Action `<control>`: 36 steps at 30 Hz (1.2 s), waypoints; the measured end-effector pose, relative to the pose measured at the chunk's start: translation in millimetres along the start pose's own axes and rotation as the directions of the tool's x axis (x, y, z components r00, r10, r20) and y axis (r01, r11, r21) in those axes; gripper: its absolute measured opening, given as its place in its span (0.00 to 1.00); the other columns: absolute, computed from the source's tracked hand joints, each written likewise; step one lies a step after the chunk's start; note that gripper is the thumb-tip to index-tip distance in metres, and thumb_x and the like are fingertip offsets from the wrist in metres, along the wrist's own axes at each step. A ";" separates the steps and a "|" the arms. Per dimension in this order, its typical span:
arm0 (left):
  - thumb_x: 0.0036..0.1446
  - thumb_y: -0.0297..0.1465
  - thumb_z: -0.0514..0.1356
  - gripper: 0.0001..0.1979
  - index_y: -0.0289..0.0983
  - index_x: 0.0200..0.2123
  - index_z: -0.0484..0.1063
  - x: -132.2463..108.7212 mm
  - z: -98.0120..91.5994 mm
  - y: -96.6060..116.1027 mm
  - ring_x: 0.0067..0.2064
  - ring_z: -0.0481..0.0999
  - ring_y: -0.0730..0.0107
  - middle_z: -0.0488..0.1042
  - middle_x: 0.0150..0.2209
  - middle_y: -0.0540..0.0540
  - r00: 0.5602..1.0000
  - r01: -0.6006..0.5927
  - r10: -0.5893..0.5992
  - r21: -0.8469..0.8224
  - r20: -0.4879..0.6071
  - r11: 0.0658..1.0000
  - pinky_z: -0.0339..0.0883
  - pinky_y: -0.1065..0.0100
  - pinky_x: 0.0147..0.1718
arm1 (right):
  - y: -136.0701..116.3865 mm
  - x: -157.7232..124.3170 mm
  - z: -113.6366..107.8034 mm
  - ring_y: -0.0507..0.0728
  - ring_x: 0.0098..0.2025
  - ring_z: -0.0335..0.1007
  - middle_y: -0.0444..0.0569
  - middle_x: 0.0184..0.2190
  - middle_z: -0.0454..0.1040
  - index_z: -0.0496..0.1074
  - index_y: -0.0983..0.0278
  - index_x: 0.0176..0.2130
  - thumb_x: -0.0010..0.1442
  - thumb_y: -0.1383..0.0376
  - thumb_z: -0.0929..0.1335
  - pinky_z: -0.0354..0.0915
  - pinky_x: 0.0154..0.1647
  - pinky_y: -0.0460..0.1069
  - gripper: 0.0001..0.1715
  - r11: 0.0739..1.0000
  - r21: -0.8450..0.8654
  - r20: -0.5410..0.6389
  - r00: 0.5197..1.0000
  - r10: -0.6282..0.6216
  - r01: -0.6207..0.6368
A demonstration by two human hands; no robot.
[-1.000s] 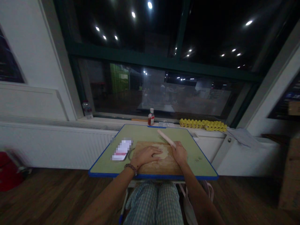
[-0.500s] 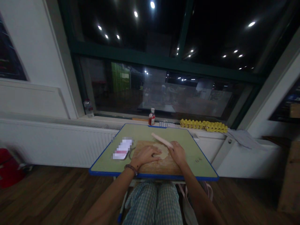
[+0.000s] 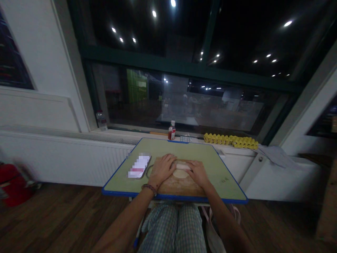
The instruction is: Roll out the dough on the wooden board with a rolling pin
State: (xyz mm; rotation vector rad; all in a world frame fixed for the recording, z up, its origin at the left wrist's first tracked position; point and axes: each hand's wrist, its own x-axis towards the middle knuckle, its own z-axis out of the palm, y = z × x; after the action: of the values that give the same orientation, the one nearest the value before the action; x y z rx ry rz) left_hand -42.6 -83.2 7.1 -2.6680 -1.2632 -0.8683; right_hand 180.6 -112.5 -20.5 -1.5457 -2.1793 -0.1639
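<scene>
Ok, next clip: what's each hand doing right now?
Left hand: open, resting flat on the rolling pin.
Right hand: open, pressing flat on the pin's other end.

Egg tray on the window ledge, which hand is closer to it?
Right. The right hand rests on the rolling pin, below and left of the egg tray; the left hand sits farther left, so farther away.

Plain room with wall radiator [image 3: 65, 158], large window [image 3: 181, 102]
</scene>
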 end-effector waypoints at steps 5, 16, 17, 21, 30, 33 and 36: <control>0.68 0.36 0.48 0.23 0.34 0.61 0.67 0.4 10.5 -2.6 0.57 0.72 0.58 0.76 0.53 0.39 0.994 0.079 -0.087 0.120 0.066 0.990 0.57 0.54 0.61 | -1.0 2.2 1.1 0.58 0.59 0.67 0.52 0.60 0.71 0.73 0.64 0.56 0.71 0.58 0.57 0.57 0.62 0.53 0.25 0.990 0.045 -0.012 0.991 0.133 -0.133; 0.68 0.35 0.46 0.26 0.39 0.67 0.58 10.1 3.8 -3.8 0.62 0.69 0.59 0.64 0.65 0.42 0.987 0.099 -0.114 0.125 0.115 0.987 0.54 0.54 0.64 | 5.4 53.5 10.5 0.56 0.68 0.54 0.52 0.60 0.71 0.73 0.64 0.55 0.72 0.60 0.54 0.54 0.66 0.53 0.26 0.943 -0.053 0.110 0.936 0.333 -0.329; 0.68 0.36 0.45 0.27 0.37 0.68 0.55 18.7 3.4 -2.3 0.64 0.66 0.59 0.62 0.67 0.40 0.984 0.107 -0.123 0.122 0.131 0.987 0.52 0.54 0.65 | 6.2 56.2 12.4 0.56 0.69 0.53 0.51 0.60 0.70 0.73 0.63 0.56 0.71 0.61 0.55 0.53 0.67 0.53 0.25 0.949 -0.063 0.139 0.939 0.314 -0.308; 0.68 0.36 0.43 0.28 0.35 0.69 0.54 57.0 13.1 1.4 0.70 0.54 0.57 0.54 0.70 0.40 0.944 0.165 -0.187 0.103 0.272 0.981 0.47 0.52 0.67 | 8.4 59.6 16.9 0.56 0.69 0.51 0.49 0.65 0.64 0.68 0.58 0.61 0.70 0.59 0.57 0.47 0.69 0.55 0.25 0.963 -0.107 0.230 0.937 0.265 -0.246; 0.68 0.39 0.39 0.30 0.36 0.69 0.53 59.3 49.7 -1.4 0.72 0.46 0.50 0.47 0.72 0.38 0.841 0.290 -0.308 0.110 0.446 0.951 0.46 0.46 0.66 | 12.3 53.6 11.8 0.57 0.72 0.43 0.48 0.68 0.58 0.60 0.58 0.67 0.70 0.58 0.54 0.39 0.71 0.57 0.30 0.992 -0.103 0.375 0.921 0.102 -0.068; 0.68 0.36 0.41 0.28 0.38 0.69 0.54 51.7 48.8 3.8 0.73 0.41 0.52 0.46 0.72 0.41 0.868 0.201 -0.235 0.124 0.438 0.972 0.40 0.45 0.67 | 9.5 54.3 6.6 0.57 0.72 0.42 0.49 0.69 0.55 0.57 0.60 0.68 0.70 0.59 0.53 0.38 0.71 0.57 0.31 0.992 -0.106 0.416 0.904 0.101 -0.062; 0.67 0.34 0.43 0.29 0.37 0.70 0.52 48.9 50.7 6.0 0.73 0.39 0.51 0.45 0.72 0.40 0.870 0.159 -0.202 0.133 0.450 0.978 0.38 0.43 0.67 | 4.3 61.3 3.7 0.59 0.71 0.46 0.51 0.69 0.56 0.58 0.61 0.67 0.70 0.58 0.54 0.41 0.70 0.58 0.31 0.987 -0.145 0.451 0.883 0.131 -0.073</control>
State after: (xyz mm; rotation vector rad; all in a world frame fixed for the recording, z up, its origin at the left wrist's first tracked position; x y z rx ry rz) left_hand 9.8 -38.7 -9.2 -2.8101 -1.6190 -0.1654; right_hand 167.4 -56.8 2.0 -1.9250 -2.4702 0.1194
